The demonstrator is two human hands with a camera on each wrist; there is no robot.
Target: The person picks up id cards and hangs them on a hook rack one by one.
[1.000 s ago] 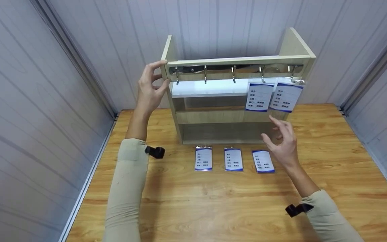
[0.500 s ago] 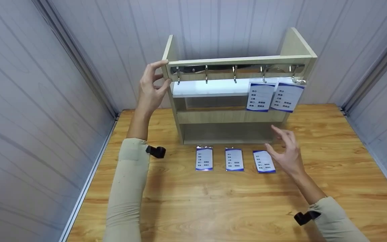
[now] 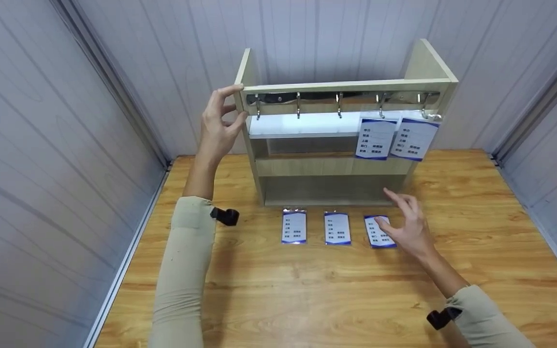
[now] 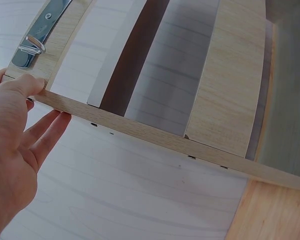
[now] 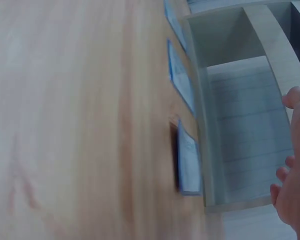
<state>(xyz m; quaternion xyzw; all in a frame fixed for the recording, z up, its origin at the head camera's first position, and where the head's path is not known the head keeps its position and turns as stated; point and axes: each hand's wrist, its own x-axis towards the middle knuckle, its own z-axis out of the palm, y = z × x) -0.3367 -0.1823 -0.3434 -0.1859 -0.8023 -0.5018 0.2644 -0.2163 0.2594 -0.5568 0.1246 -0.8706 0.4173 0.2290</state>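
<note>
In the head view my left hand (image 3: 219,122) holds the upper left corner of a light wooden shelf (image 3: 331,167). The left wrist view shows its thumb on the front and fingers behind the side panel (image 4: 140,131). My right hand (image 3: 410,228) hovers by the rightmost badge card (image 3: 380,237) on the table, thumb and forefinger apart, holding nothing. Its thumb overlaps that blue-and-white card in the head view; whether they touch cannot be told. Two more cards, a middle one (image 3: 337,229) and a left one (image 3: 294,227), lie in the same row.
A metal hook rail (image 3: 319,98) runs along the shelf's top front. From its two rightmost hooks hang a badge card (image 3: 376,139) and another badge card (image 3: 414,139). The wooden tabletop (image 3: 288,295) stretches in front, with pale panel walls (image 3: 61,145) around.
My right hand has come down from below the hanging cards and shifted left over the rightmost table card. My left hand keeps its hold on the shelf corner.
</note>
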